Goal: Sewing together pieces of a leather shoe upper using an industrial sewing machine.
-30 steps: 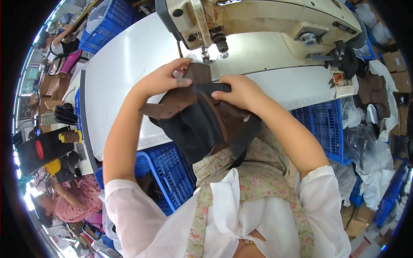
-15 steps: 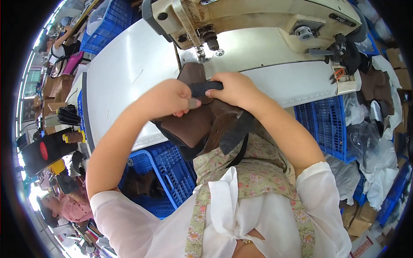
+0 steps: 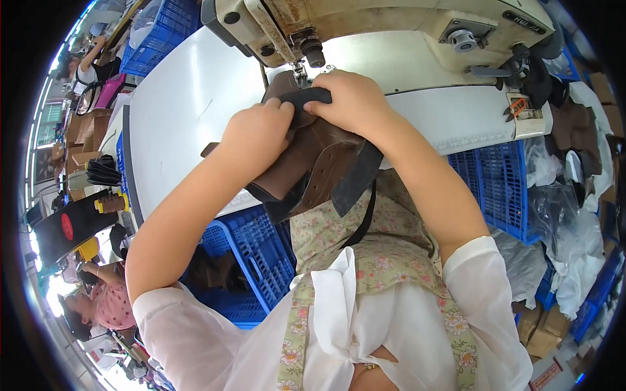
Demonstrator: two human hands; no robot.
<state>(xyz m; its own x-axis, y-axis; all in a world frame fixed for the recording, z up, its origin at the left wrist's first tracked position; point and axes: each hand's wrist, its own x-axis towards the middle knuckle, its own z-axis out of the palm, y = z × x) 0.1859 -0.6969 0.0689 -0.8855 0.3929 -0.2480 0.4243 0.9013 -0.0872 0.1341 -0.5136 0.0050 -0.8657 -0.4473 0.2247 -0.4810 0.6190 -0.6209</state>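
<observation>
A brown leather shoe upper (image 3: 284,171) with a black lining hangs over the table's front edge. Its far brown end reaches the sewing machine's presser foot (image 3: 300,75). My left hand (image 3: 256,133) is closed on the near left side of the piece, fingers curled at the black folded edge (image 3: 304,104). That same edge is pinched between thumb and fingers of my right hand (image 3: 350,101), just short of the presser foot. A strap with a row of holes (image 3: 324,174) and a loose black flap (image 3: 356,184) hang toward my apron.
The sewing machine (image 3: 391,32) spans the far side of the white table (image 3: 173,124). Orange-handled snips (image 3: 517,107) sit at its right. Blue crates (image 3: 251,257) stand below the edge, with plastic bags (image 3: 561,215) at right. Other people are at the far left.
Both hands and the shoe upper have moved slightly away from me, closer to the presser foot. My left hand has shifted from a pointing pinch to a grip on the piece's left side.
</observation>
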